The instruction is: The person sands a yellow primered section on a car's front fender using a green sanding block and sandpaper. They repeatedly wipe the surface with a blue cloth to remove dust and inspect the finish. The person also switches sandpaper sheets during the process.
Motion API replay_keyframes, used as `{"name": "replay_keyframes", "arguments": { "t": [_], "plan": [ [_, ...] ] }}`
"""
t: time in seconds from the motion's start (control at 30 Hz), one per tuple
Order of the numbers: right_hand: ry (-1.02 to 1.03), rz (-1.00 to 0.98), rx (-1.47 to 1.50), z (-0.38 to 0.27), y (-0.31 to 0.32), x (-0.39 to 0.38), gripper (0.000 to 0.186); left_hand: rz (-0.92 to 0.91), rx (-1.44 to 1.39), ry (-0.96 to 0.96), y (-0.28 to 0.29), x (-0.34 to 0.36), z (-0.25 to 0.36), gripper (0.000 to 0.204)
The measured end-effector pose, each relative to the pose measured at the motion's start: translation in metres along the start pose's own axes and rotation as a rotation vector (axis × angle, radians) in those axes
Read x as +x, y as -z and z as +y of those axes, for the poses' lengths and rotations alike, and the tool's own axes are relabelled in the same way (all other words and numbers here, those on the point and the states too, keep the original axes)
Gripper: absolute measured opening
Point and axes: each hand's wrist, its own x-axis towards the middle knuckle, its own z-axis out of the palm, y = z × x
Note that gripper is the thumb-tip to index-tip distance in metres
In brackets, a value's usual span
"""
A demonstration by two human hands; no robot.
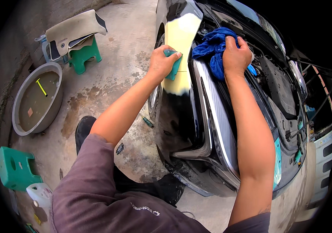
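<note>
My left hand [162,63] is closed on a thin, folded green sheet [174,66], pressed to the pale yellow patch [184,34] on the black car's fender. Whether the sheet is sandpaper or plastic I cannot tell. The patch runs along the fender edge, with black paint at both ends. My right hand [237,58] grips a bunched blue cloth [214,46] above the inner end of the headlight [215,105], beside the open engine bay [276,85]. Part of the cloth hangs below my fingers.
A grey tub [59,91] of murky water, with a yellow-handled tool [41,87] in it, stands at left. Beyond it, beige mats [74,31] lie over a green stool [84,58]. Another green stool [14,167] and a white jug [38,193] are near left. A small green tool [147,122] lies on the stained concrete.
</note>
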Motion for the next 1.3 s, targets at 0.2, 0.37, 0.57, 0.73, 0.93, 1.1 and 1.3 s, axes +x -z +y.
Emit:
{"name": "replay_keyframes", "arguments": {
  "t": [0.2, 0.37, 0.57, 0.73, 0.93, 1.1, 1.3],
  "plan": [
    [-0.038, -0.026, 0.074, -0.001, -0.003, 0.001, 0.06, 0.103, 0.07, -0.069, -0.018, 0.022, 0.022, 0.026],
    [-0.004, -0.029, 0.003, 0.006, -0.001, 0.004, 0.061, 0.087, 0.058, -0.092, -0.021, -0.027, 0.018, 0.022],
    [-0.011, -0.04, 0.016, 0.012, -0.008, 0.01, 0.064, 0.109, 0.077, -0.121, -0.026, 0.011, 0.025, 0.021],
    [0.009, 0.007, 0.026, -0.001, -0.008, 0.001, 0.065, 0.1, 0.072, -0.187, -0.026, 0.004, 0.022, 0.02],
    [0.022, 0.008, 0.036, -0.004, -0.009, -0.002, 0.062, 0.113, 0.147, -0.205, -0.025, 0.011, 0.023, 0.024],
    [0.019, 0.003, 0.008, -0.001, -0.009, 0.001, 0.063, 0.151, 0.087, -0.071, -0.022, -0.065, 0.03, 0.02],
    [-0.026, -0.065, 0.071, 0.016, -0.007, 0.009, 0.063, 0.137, -0.11, 0.127, -0.022, -0.082, 0.032, 0.022]
  ]
}}
